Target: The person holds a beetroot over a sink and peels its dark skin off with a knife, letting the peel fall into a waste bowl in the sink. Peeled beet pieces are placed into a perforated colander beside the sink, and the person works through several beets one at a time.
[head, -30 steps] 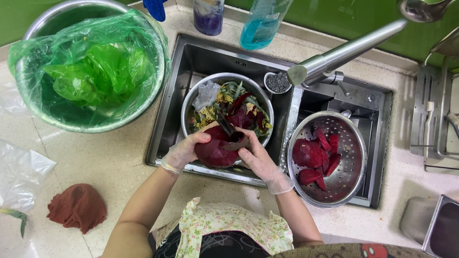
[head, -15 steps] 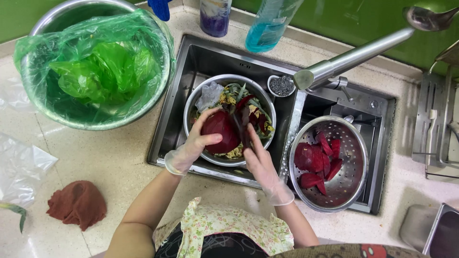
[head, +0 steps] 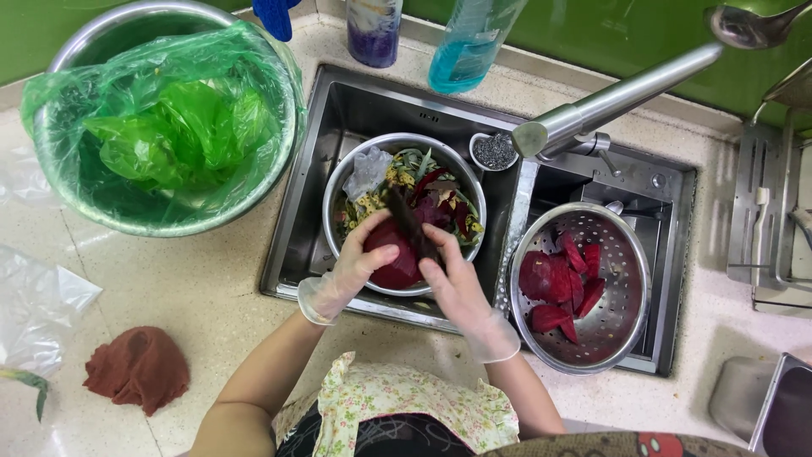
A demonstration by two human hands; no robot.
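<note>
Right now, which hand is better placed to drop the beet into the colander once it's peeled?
Probably the right hand. It works the knife on the side of the beet nearest the colander of cut pieces. The left hand grips the beet from the far side, over the scrap bowl.

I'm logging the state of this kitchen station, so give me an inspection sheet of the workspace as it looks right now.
Surface: pale speckled stone counter around a steel double sink.
Job's things: round dark red beet held over a steel bowl of peelings; dark blade on the beet; perforated steel colander holding red beet pieces.
Clutter: steel basin lined with green plastic bag; crumpled brown cloth; two bottles at the back.
Grippers: gloved left hand and gloved right hand both grip the beet.
Cables: nothing seen.
Surroundings: steel tap, green wall.
</note>
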